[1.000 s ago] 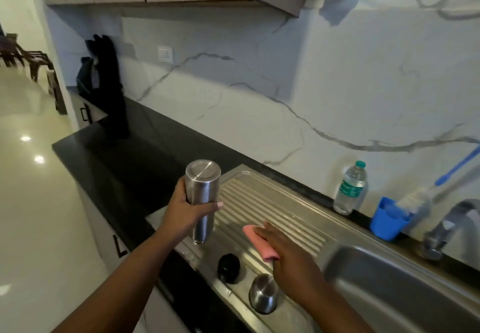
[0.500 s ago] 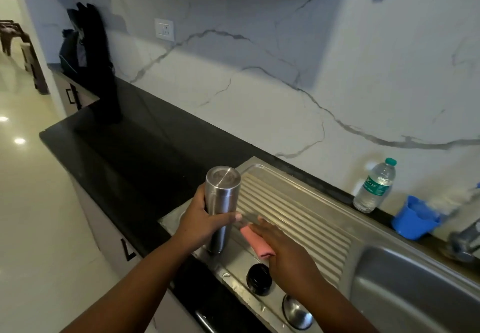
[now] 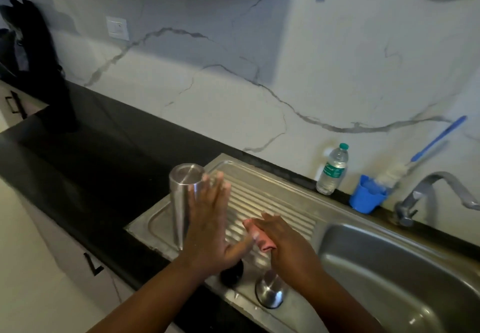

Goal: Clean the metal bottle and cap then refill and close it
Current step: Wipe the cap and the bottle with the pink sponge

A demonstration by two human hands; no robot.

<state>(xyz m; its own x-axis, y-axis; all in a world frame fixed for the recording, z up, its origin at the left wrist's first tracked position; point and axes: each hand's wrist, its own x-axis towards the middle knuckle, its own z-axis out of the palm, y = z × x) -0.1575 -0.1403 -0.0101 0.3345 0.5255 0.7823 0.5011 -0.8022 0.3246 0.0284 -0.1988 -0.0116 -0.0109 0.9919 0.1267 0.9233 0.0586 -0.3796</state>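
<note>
The steel bottle (image 3: 181, 202) is standing inverted on the drainboard (image 3: 272, 197), at its far-left corner. The left hand (image 3: 207, 226) is lying flat-fingered against the bottle's right side, gripping nothing. The right hand (image 3: 283, 241), just right of the bottle, is pinching a pink cloth (image 3: 259, 239). Risk: the ridged, likely wet drainboard is offering poor footing, so a sideways nudge is liable to topple the bottle toward the black counter (image 3: 104, 156). The metal cap (image 3: 270, 291) and black inner lid (image 3: 233, 273) are sitting near the front edge.
</note>
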